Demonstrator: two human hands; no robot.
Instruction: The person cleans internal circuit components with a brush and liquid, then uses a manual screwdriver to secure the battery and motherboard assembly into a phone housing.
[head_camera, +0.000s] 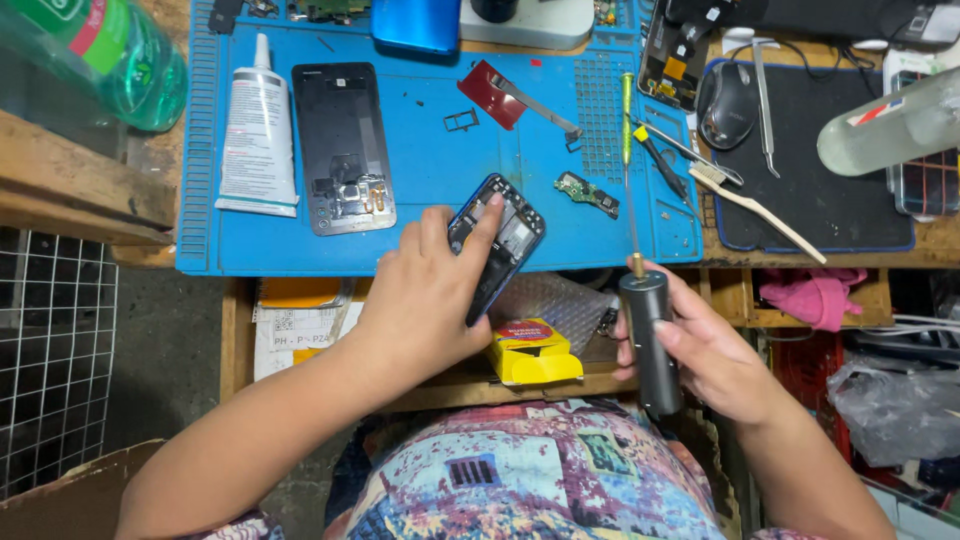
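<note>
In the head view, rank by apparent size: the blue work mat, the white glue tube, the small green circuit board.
1. Blue work mat, by far the largest.
2. White glue tube.
3. Small green circuit board, clearly smallest.

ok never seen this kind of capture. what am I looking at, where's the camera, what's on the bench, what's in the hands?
There is one picture, taken by a camera worn on a person's head and looking down at their two bare hands and lap; there is no robot.

The left hand grips an opened dark phone body with exposed insides, tilted over the bench edge. The right hand holds a dark cylindrical powered screwdriver with a long thin bit upright.

On the blue rubber work mat lie a white glue tube, a black phone back frame, a red flat card-like piece and a small green circuit board. To the right, a black mouse sits on a dark pad, with a pale toothbrush nearby.
</note>
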